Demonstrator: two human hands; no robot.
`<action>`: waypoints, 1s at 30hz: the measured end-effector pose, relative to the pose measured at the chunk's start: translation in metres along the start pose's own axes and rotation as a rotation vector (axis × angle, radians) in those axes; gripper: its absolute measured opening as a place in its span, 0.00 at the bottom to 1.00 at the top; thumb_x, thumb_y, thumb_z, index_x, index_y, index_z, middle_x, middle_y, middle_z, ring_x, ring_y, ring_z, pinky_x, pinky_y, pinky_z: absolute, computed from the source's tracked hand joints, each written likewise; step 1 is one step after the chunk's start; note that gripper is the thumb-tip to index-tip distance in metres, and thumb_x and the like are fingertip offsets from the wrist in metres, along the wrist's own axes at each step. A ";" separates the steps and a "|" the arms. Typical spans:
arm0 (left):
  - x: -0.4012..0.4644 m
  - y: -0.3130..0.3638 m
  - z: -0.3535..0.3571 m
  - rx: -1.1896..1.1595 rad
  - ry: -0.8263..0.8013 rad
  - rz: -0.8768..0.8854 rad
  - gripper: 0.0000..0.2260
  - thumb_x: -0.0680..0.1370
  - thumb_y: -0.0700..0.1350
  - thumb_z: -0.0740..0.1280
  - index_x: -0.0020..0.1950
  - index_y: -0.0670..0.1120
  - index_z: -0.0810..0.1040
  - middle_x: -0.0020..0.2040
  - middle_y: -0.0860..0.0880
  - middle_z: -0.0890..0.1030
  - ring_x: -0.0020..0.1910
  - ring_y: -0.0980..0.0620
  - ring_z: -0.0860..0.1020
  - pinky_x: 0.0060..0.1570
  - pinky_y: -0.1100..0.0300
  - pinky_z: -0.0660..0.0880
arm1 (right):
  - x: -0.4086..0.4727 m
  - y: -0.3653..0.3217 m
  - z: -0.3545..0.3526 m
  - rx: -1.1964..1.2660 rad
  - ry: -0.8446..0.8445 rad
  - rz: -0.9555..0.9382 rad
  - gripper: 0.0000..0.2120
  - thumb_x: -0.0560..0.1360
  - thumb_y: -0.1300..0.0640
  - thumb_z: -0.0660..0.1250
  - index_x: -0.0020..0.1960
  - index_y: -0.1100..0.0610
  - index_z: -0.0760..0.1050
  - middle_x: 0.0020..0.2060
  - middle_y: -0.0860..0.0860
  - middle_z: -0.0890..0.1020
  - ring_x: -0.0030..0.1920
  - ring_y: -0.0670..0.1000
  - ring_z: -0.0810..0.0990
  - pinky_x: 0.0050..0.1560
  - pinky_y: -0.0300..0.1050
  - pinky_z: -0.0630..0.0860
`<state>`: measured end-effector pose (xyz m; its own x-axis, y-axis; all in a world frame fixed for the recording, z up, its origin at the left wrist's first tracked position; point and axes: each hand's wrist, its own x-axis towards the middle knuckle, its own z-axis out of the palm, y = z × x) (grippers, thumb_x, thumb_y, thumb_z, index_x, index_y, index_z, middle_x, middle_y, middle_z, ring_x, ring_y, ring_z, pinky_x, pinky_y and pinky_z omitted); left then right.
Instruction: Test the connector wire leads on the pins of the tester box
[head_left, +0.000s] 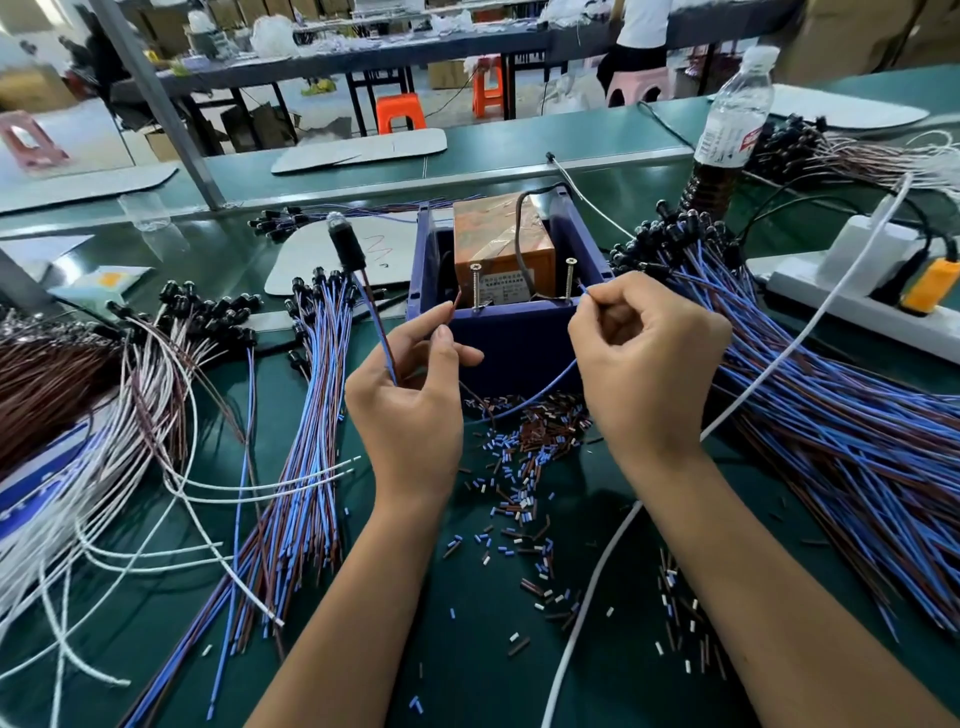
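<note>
Tester box (511, 291) sits at centre of the green surface (467, 665): an orange block inside a blue open tray, two upright screw pins (476, 286) at its near edge, left and right. Left hand (410, 405) is just near-left of the box; thumb and index fingers (434, 319) pinch the brown lead (455, 302), whose tip points up close to the left pin, contact not clear. Same hand also holds the paired wire running up to a black connector with clear bulb (345, 244), raised above the surface to the far left of the box. Right hand (647, 364) is near-right of the box, fingers curled and clamped on the blue lead (550, 387); the lead's tip pokes out by the right pin, touching or not cannot tell. The blue lead loops down under the right hand, in front of the box.

Bundle of blue and brown wires (306, 441) lies left of the hands, with white and brown wires further left. Large pile of blue-brown wires (831, 415) spreads right. Cut insulation bits (524, 493) are scattered on the surface between the forearms. Water bottle (732, 119) stands far right, white power strip (857, 280) right of the box, with a white cable (597, 582) running from it to the near edge.
</note>
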<state>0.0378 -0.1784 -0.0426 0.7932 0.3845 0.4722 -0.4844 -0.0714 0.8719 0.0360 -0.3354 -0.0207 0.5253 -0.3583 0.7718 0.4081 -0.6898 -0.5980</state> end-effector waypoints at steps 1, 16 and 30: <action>0.000 0.000 0.000 0.005 -0.004 0.009 0.09 0.82 0.38 0.67 0.57 0.46 0.85 0.36 0.50 0.86 0.36 0.56 0.83 0.40 0.67 0.76 | 0.000 -0.002 0.001 -0.018 -0.014 -0.007 0.09 0.76 0.63 0.72 0.37 0.59 0.81 0.27 0.48 0.78 0.28 0.49 0.76 0.31 0.43 0.71; 0.001 0.000 0.002 0.043 -0.066 0.044 0.08 0.82 0.40 0.67 0.58 0.45 0.85 0.36 0.51 0.86 0.37 0.55 0.83 0.41 0.65 0.77 | 0.003 -0.012 -0.001 -0.068 -0.058 0.041 0.08 0.75 0.62 0.72 0.37 0.57 0.82 0.26 0.48 0.78 0.27 0.50 0.76 0.33 0.44 0.72; 0.001 0.004 0.001 0.025 -0.077 0.021 0.09 0.82 0.40 0.67 0.56 0.48 0.86 0.34 0.50 0.84 0.36 0.47 0.81 0.40 0.62 0.77 | 0.001 -0.012 -0.004 -0.118 -0.010 0.025 0.05 0.77 0.63 0.72 0.47 0.61 0.86 0.37 0.53 0.86 0.36 0.51 0.81 0.40 0.41 0.75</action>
<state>0.0368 -0.1795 -0.0385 0.8095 0.3110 0.4980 -0.4924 -0.1023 0.8643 0.0288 -0.3297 -0.0114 0.5416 -0.3706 0.7546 0.3044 -0.7503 -0.5869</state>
